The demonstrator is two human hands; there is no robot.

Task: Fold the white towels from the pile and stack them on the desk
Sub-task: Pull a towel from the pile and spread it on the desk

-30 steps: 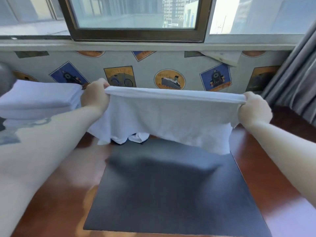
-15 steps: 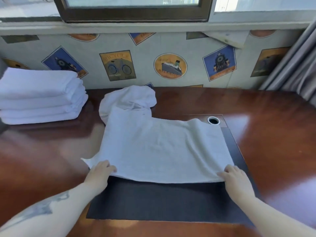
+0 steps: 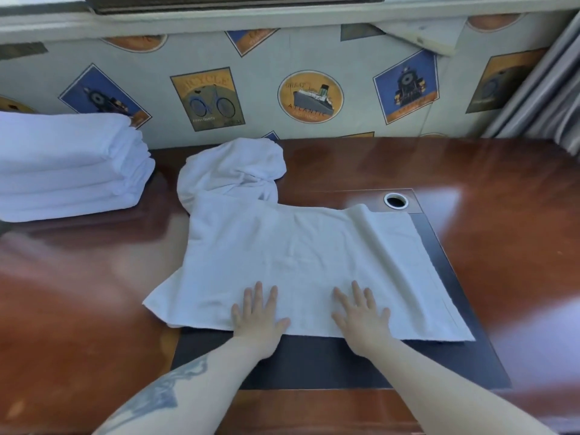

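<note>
A stack of folded white towels point(image 3: 69, 164) sat on the wooden desk point(image 3: 502, 246), left of the black desk mat point(image 3: 314, 365). A white towel point(image 3: 298, 262) lay spread across the mat, bunched at its far left corner. The left hand point(image 3: 259, 312) and right hand point(image 3: 361, 315) pressed flat on the towel's near edge, fingers straight and spread, gripping nothing. A cable grommet point(image 3: 396, 200) sat just beyond the mat's far right corner.
</note>
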